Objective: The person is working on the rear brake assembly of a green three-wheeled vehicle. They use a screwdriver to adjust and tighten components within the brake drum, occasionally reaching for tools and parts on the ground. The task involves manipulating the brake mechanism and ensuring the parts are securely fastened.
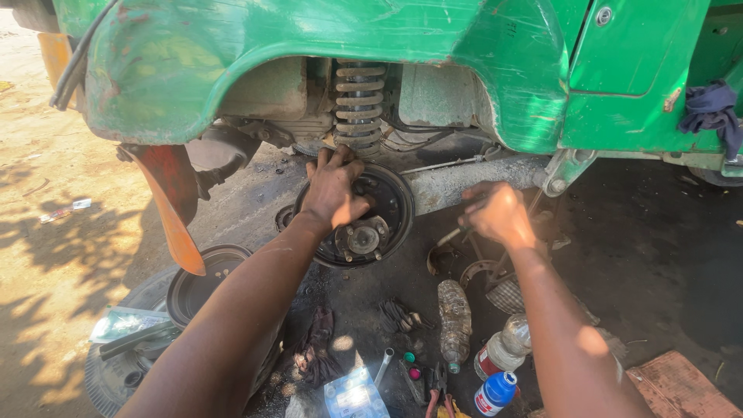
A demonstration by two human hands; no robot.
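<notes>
A round black brake backplate (392, 203) with a hub in its middle sits under the green vehicle body (325, 39), below a coil spring (359, 99). My left hand (334, 188) lies flat on the upper left of the backplate, fingers spread toward the spring. My right hand (500, 213) is closed around a thin metal tool (455, 232) whose tip points down and left, near the plate's right edge.
An orange mud flap (172, 203) hangs at left. A removed wheel and brake drum (200, 285) lie on the ground. Plastic bottles (455, 319), a spanner (383, 365), pliers (438, 387), rags (313, 348) and a blue cloth (710, 108) are about.
</notes>
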